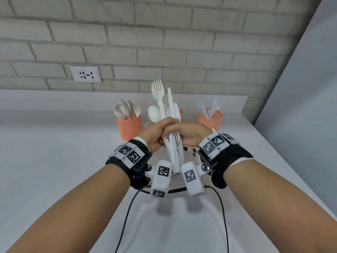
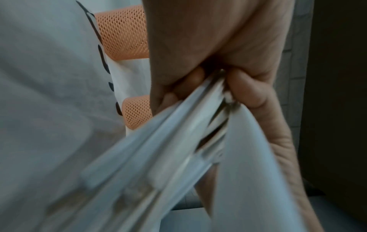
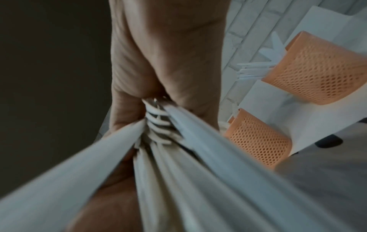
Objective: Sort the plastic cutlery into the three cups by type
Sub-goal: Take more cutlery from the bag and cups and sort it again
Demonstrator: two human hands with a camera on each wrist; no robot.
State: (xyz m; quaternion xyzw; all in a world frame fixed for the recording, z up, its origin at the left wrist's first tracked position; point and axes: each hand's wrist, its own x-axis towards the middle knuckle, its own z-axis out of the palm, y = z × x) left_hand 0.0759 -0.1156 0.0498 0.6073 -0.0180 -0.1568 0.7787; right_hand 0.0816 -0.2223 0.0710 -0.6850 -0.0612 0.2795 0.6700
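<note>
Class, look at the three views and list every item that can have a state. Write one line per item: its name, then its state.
Left hand: grips the cutlery bundle.
Right hand: grips the same bundle.
Cutlery bundle: held upright above the table, mixed fork, spoon and knives.
Left cup: upright, holds spoons.
Middle cup: mostly hidden behind the bundle; contents unclear.
Right cup: upright, holds clear cutlery.

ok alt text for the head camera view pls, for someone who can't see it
Both hands, left hand and right hand, grip one upright bundle of white plastic cutlery above a white counter. Behind stand orange mesh cups: the left cup holds spoons, the right cup clear cutlery, the middle one mostly hidden.
</note>
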